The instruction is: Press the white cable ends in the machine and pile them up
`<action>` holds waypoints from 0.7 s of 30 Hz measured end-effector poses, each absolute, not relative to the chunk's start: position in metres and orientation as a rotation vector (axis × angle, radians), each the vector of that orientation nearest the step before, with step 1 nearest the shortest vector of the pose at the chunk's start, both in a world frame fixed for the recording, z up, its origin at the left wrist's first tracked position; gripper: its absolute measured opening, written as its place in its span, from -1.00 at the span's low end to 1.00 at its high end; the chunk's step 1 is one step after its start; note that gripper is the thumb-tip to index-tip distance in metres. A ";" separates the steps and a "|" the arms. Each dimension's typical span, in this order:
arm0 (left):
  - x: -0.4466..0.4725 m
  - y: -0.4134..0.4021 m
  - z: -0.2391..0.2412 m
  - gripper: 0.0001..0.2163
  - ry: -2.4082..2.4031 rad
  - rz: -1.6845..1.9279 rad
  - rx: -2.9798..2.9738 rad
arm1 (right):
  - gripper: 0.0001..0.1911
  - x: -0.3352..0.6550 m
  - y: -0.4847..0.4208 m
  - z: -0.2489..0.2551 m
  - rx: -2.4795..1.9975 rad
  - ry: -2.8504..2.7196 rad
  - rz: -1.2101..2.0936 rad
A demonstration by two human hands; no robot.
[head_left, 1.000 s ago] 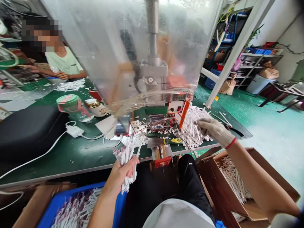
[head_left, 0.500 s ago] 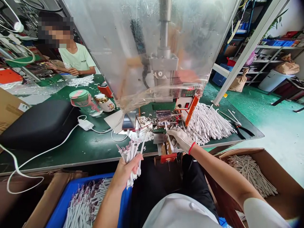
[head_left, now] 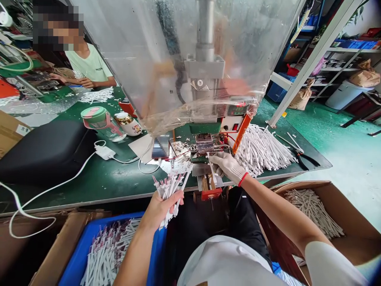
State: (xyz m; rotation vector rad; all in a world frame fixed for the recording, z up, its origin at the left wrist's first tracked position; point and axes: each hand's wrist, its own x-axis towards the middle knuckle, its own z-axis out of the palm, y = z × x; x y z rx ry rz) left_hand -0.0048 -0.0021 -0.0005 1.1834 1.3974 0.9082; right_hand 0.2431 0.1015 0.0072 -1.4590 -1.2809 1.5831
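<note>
My left hand (head_left: 165,206) is wrapped round a bundle of thin white strips with reddish wire ends (head_left: 171,184), held in front of the table edge. One strip in the bundle sticks up apart from the others. On my right hand (head_left: 224,165) is a white knitted glove with a red cuff. Its fingers pinch a single white strip (head_left: 212,170), whose far end reaches the small metal fixture (head_left: 204,143) under the press (head_left: 205,69). Below that strip, a small red-ended clamp block (head_left: 211,194) sits at the table edge.
A heap of white strips (head_left: 262,153) lies right of the press, near black-handled pliers (head_left: 308,159). A blue bin (head_left: 74,254) and a cardboard box (head_left: 354,214) hold more strips. A jar (head_left: 102,125), a mug (head_left: 127,124) and a black case (head_left: 47,151) stand left. Another person (head_left: 89,63) sits beyond.
My left hand with its bundle has shifted slightly right and up. My right hand stays at the fixture, pinching the strip. The whole view has tilted a little.
</note>
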 end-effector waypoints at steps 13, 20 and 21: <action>0.025 0.030 0.026 -0.65 1.147 0.441 1.394 | -0.78 0.276 0.049 0.062 -1.136 -1.897 1.751; 0.005 0.049 0.003 -0.49 1.094 0.552 1.298 | -0.76 0.363 0.077 0.054 -1.380 -1.506 1.368; 0.001 0.051 -0.002 -0.47 1.130 0.628 1.255 | -0.77 0.384 0.090 0.051 -1.530 -1.435 1.198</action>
